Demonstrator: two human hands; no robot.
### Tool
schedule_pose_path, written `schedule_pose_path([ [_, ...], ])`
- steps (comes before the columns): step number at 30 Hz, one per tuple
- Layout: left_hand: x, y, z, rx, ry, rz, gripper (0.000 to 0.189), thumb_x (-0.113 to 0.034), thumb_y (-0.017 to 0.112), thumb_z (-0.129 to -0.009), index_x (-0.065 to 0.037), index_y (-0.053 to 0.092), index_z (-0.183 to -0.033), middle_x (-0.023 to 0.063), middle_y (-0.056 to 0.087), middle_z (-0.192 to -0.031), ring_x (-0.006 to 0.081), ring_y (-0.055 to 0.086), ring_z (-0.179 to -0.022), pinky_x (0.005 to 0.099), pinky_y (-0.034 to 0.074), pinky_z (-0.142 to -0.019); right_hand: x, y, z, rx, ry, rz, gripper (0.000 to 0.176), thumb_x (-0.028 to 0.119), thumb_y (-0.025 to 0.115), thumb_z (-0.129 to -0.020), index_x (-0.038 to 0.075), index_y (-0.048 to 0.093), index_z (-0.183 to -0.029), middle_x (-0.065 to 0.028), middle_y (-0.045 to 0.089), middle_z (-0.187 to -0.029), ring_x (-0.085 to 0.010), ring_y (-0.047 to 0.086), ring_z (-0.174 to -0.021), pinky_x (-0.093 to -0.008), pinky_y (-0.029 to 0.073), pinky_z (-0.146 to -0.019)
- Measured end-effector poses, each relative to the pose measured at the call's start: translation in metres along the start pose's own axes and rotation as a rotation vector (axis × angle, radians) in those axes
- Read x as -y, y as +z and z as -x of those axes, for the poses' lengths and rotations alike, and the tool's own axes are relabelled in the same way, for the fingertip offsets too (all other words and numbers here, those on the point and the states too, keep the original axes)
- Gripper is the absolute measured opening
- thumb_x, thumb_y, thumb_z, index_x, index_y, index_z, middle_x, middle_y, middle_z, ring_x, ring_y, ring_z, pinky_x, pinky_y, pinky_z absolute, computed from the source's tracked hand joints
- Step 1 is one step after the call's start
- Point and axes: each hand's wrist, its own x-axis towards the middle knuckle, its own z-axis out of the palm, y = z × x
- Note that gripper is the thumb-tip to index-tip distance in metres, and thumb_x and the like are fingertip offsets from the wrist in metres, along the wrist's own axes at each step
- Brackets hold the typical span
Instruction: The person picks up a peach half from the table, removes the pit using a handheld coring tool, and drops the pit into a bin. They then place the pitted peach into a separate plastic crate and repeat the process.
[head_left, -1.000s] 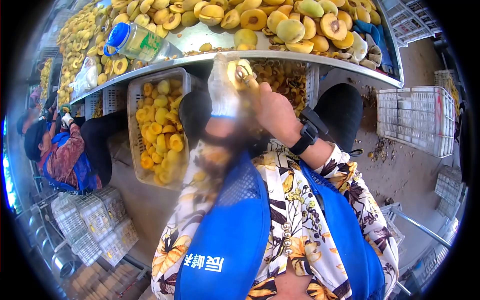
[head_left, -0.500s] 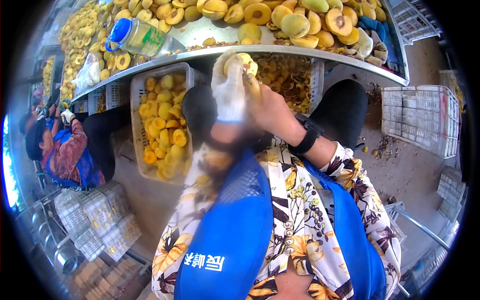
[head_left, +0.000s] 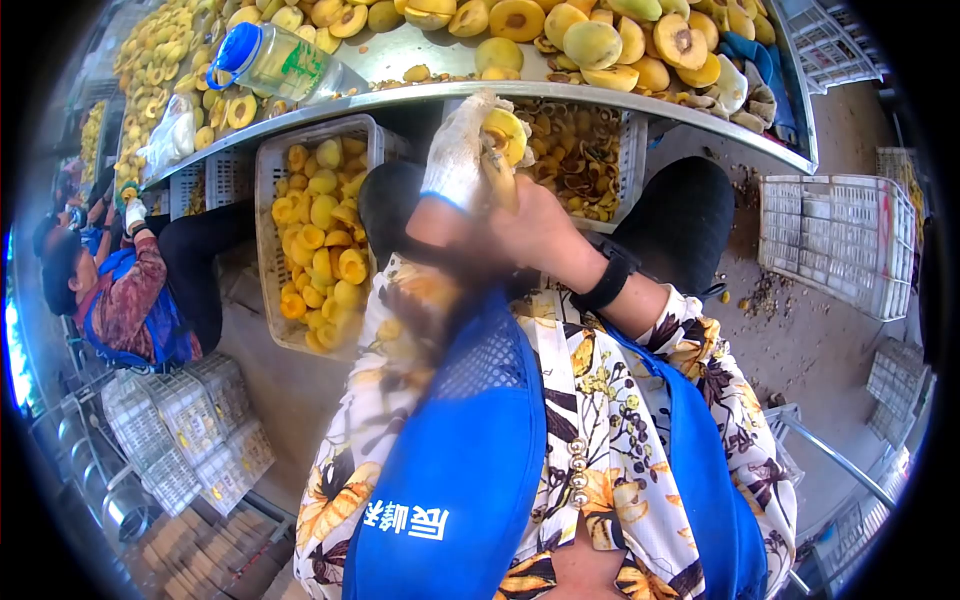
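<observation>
My left hand, in a white knit glove, is closed around a yellow peach half, its cut face turned to the right. My bare right hand, with a black band on the wrist, is closed close beside it. A small tool, largely covered by the fingers, pokes from the right hand against the peach; its exact kind cannot be made out. Both hands are just below the metal table's front edge. Under them stands a crate of peach pieces and dark scraps.
Peach halves and a blue-capped bottle lie on the table. A crate of peach halves stands left of my knees. A co-worker sits further left. White crates stand at right; scraps litter the floor.
The peach in my left hand has turned, so its cut face shows more. My left hand has tilted to the right. The right hand stays close against it.
</observation>
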Motion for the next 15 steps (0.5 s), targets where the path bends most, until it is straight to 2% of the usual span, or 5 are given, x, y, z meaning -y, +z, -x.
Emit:
schedule_pose_path([
  [6, -0.004, 0.007, 0.001, -0.101, 0.161, 0.029, 0.025, -0.027, 0.059, -0.088, -0.002, 0.058, -0.084, 0.0057, 0.054, -0.065, 0.0148, 0.051, -0.052, 0.0270, 0.046, -0.045, -0.002, -0.018, -0.002, 0.469, 0.177, -0.859, 0.007, 0.008, 0.052, -0.086, 0.005, 0.051, -0.091, 0.0010, 0.042, -0.057, -0.0078, 0.037, -0.038, -0.0237, 0.031, -0.033],
  [9, -0.006, 0.011, -0.004, -0.213, -0.137, 0.373, 0.033, -0.042, 0.054, -0.089, -0.009, 0.056, -0.095, 0.0029, 0.055, -0.074, 0.0151, 0.051, -0.056, 0.0300, 0.047, -0.049, -0.017, -0.026, -0.011, 0.629, 0.126, -1.138, 0.003, 0.008, 0.051, -0.089, 0.007, 0.052, -0.092, 0.0044, 0.037, -0.054, -0.0063, 0.030, -0.037, -0.0222, 0.026, -0.033],
  [11, 0.004, -0.023, -0.031, -0.254, -0.072, 0.386, 0.046, -0.055, 0.043, -0.089, -0.011, 0.055, -0.099, 0.0060, 0.058, -0.079, 0.0214, 0.055, -0.060, 0.0305, 0.044, -0.048, -0.021, -0.027, -0.009, 0.625, 0.010, -1.193, 0.004, 0.009, 0.050, -0.091, 0.008, 0.053, -0.094, 0.0047, 0.036, -0.052, -0.0053, 0.026, -0.035, -0.0219, 0.023, -0.032],
  [12, 0.000, -0.020, -0.020, -0.243, -0.039, 0.310, 0.049, -0.057, 0.041, -0.089, -0.011, 0.055, -0.098, 0.0071, 0.059, -0.080, 0.0229, 0.056, -0.061, 0.0301, 0.043, -0.047, -0.017, -0.030, -0.013, 0.420, 0.164, -1.112, 0.004, 0.010, 0.052, -0.090, 0.007, 0.054, -0.091, 0.0050, 0.035, -0.052, -0.0058, 0.027, -0.036, -0.0220, 0.024, -0.033],
  [15, -0.001, -0.028, -0.013, -0.169, 0.014, 0.220, 0.050, -0.056, 0.038, -0.090, -0.009, 0.054, -0.096, 0.0097, 0.060, -0.080, 0.0259, 0.059, -0.064, 0.0310, 0.043, -0.046, -0.034, -0.017, -0.040, -0.239, -0.115, -0.350, 0.018, 0.022, 0.063, -0.085, 0.005, 0.059, -0.090, -0.0006, 0.052, -0.057, -0.0116, 0.050, -0.046, -0.0260, 0.041, -0.042],
])
